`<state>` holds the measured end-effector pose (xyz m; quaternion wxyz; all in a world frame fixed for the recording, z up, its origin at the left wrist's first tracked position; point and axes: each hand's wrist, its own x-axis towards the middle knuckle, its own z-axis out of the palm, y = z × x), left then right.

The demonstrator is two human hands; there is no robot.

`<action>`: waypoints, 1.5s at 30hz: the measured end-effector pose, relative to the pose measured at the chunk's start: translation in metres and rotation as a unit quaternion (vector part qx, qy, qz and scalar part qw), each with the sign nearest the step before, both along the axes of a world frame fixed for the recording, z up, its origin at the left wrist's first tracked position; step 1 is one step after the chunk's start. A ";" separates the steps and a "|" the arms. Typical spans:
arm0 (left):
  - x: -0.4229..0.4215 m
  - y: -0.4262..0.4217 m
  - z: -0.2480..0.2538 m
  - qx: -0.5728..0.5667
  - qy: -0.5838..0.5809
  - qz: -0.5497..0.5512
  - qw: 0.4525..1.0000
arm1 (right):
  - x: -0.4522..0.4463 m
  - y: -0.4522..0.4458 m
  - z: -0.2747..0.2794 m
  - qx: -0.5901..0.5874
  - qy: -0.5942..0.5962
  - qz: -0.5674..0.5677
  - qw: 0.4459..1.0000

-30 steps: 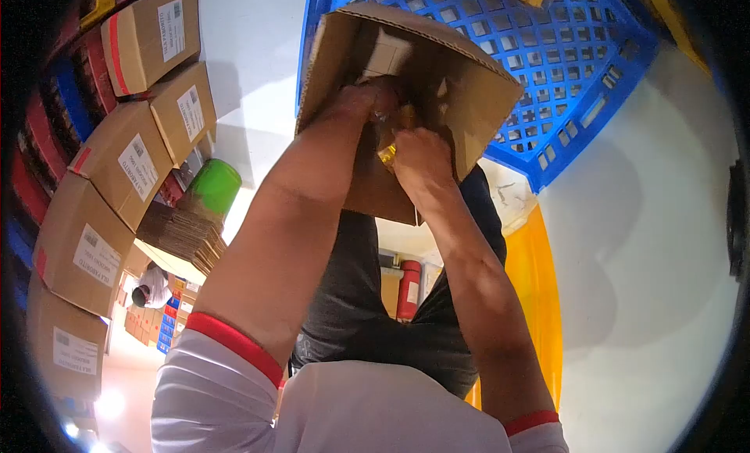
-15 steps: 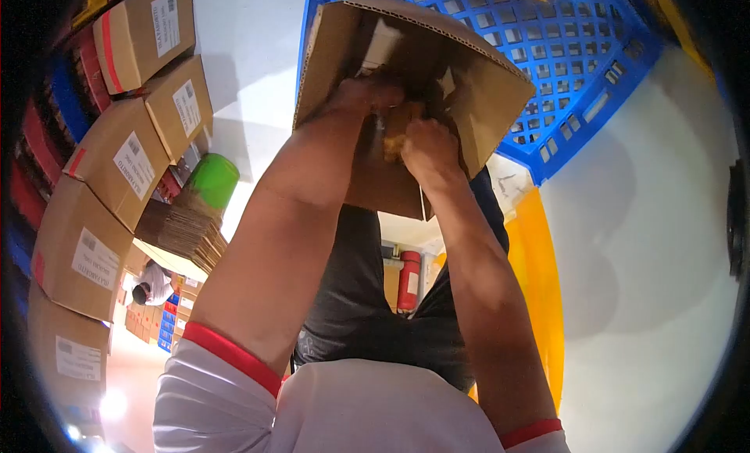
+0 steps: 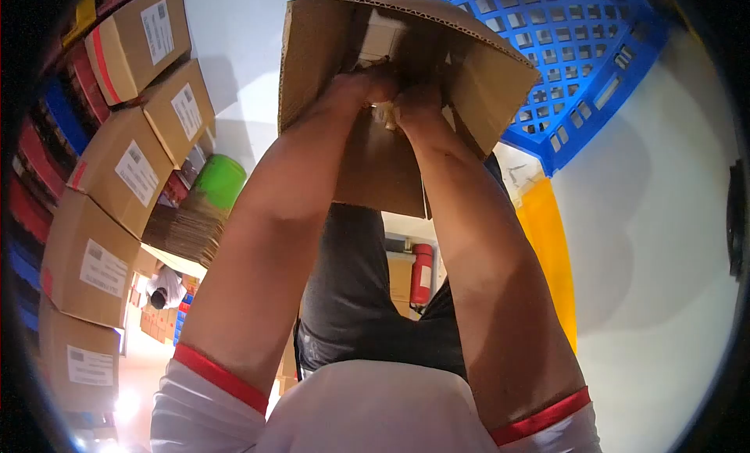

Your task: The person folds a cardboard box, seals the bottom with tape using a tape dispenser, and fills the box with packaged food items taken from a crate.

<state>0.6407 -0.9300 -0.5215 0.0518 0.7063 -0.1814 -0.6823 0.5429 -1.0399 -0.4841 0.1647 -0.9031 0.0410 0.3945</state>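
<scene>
An open cardboard box (image 3: 379, 168) is tilted with its mouth toward me, and both my hands are inside it. My left hand (image 3: 373, 87) is deep on the left side, its fingers curled inward and partly in shadow. Close beside it, my right hand (image 3: 419, 103) is closed, with its fingers mostly hidden behind the wrist. A small pale-yellow item (image 3: 386, 117), perhaps a packet, shows just below and between the hands. What each hand grips is hidden. A whitish patch (image 3: 381, 41) lies on the box's inner wall.
A blue plastic crate (image 3: 558, 144) is behind the box at upper right. Labelled cartons (image 3: 109, 258) are stacked along the left, near a green container (image 3: 221, 181) and flattened cardboard (image 3: 183, 233). A red cylinder (image 3: 422, 273) stands below. Another person (image 3: 162, 289) is far off at lower left.
My right hand has moved deeper into the box and closer to my left hand. The yellowish-brown item that showed beside it is now mostly covered. The box appears slightly higher in view.
</scene>
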 end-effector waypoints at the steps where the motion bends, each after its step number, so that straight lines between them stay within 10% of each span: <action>1: 0.007 -0.003 -0.004 -0.028 0.033 -0.025 0.999 | 0.008 -0.003 0.006 -0.014 0.011 0.053 0.998; 4: 0.019 -0.010 0.032 0.023 0.152 -0.063 0.986 | 0.044 -0.029 0.077 0.101 0.145 -0.033 0.984; 9: 0.006 -0.043 0.090 -0.207 0.003 -0.293 0.933 | 0.043 -0.115 0.241 0.169 -0.167 -0.030 0.971; 12: -0.045 -0.029 0.043 -0.168 -0.098 -0.243 0.950 | 0.017 -0.125 0.242 0.137 -0.227 -0.406 0.874; 16: -0.047 -0.038 0.014 -0.099 0.001 -0.176 0.979 | -0.010 -0.097 0.191 0.244 -0.123 -0.475 0.837; 19: -0.031 -0.053 0.025 -0.063 -0.053 -0.322 0.943 | -0.012 -0.084 0.176 0.199 0.016 -0.539 0.819; 26: -0.027 -0.060 0.014 -0.068 -0.026 -0.211 0.975 | -0.012 -0.101 0.175 0.224 -0.151 -0.447 0.853; 30: -0.027 -0.053 0.079 -0.149 -0.174 -0.106 0.968 | 0.011 -0.122 0.177 0.244 -0.128 -0.431 0.859; 32: 0.009 -0.072 0.146 0.018 -0.047 -0.142 0.989 | 0.001 -0.138 0.165 0.330 -0.109 -0.454 0.820; 38: 0.111 -0.146 0.306 -0.207 -0.115 0.320 0.917 | -0.016 -0.239 0.075 0.362 -0.049 -0.599 0.713; 42: 0.196 -0.235 0.196 -0.300 -0.369 0.178 0.862 | 0.011 -0.290 -0.041 0.267 -0.097 -0.605 0.744; 45: 0.243 -0.272 0.061 -0.241 -0.311 0.142 0.908 | 0.050 -0.324 -0.095 0.241 -0.114 -0.587 0.765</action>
